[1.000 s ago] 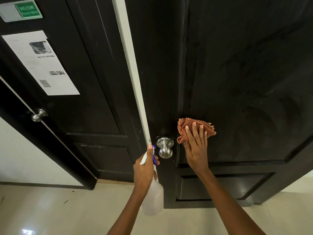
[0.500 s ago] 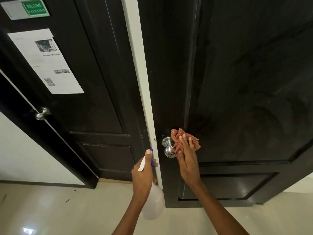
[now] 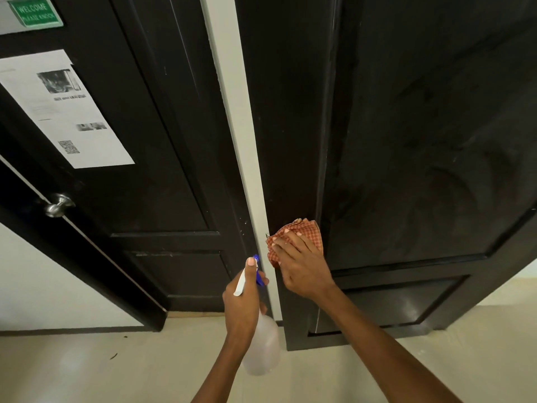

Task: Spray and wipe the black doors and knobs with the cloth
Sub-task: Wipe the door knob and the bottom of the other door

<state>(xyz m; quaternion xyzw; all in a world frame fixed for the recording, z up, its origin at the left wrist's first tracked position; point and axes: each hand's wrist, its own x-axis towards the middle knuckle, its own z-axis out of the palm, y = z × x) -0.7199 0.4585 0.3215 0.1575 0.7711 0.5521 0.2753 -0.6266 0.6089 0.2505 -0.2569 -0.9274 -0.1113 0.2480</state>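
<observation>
You're on the knob step of the right door (image 3: 421, 141): your right hand (image 3: 302, 266) is cupped over the checked orange cloth (image 3: 302, 231), fingers curled round the bundle, at the door's latch edge, roughly 6 o'clock from frame centre. The knob itself is hidden under cloth and hand, so whether you're gripping it or only pressing on it can't be told for sure; my read is that the cloth is wrapped on it. Your left hand (image 3: 242, 303), at 7 o'clock of the cloth, grips the neck of the spray bottle (image 3: 263, 344), its index finger lying straight along the white-and-blue trigger head, nozzle pointing up toward the pale frame strip (image 3: 232, 112) between the doors. Next move, as I judge it: twist the cloth round the knob, covering stem and back plate, then carry on to the left door (image 3: 139, 126) and its knob (image 3: 58, 205), out at 9 o'clock and untouched by either hand. Materials: doors are dark, semi-gloss, panelled with raised mouldings; faint swirl marks show on the right panel. The left knob is brushed metal, rounded. The bottle is translucent plastic, the cloth soft and woven, bunched. A paper notice (image 3: 64, 112) and green sign (image 3: 35, 11) sit on the left door; spray around them with care.
</observation>
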